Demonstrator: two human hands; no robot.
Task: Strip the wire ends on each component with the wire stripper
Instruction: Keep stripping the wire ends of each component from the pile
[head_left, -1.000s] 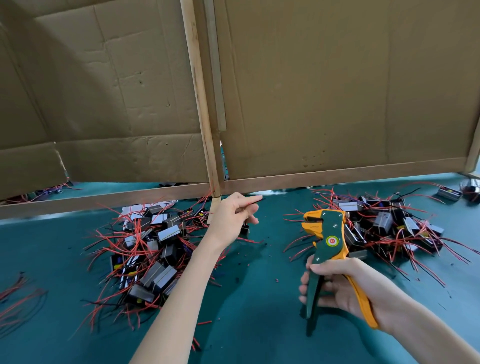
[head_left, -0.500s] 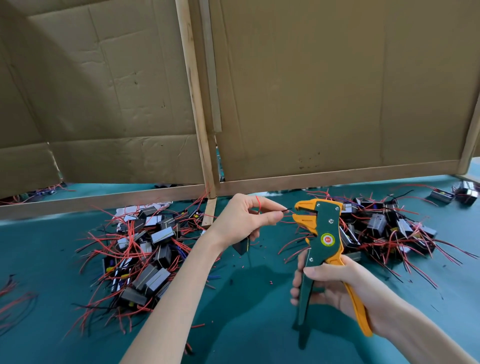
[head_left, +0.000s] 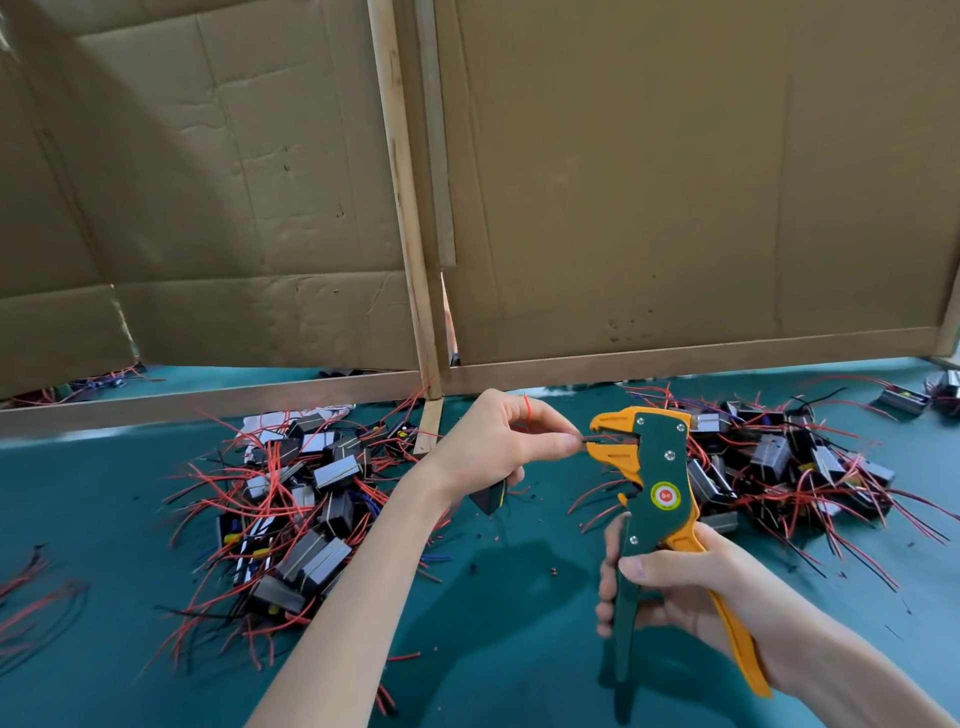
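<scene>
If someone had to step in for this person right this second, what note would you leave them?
Left hand: pinches a component's wire ends, fed into the stripper's mouth; the component hangs below the palm.
Right hand: grips the wire stripper by its handles, which are spread, so seemingly not squeezed yet.
Wired components lie on the teal table in a left pile and a right pile.
Done: I cannot tell which pile is stripped.
Left: squeeze, pull the wire free, then work through the rest.
</scene>
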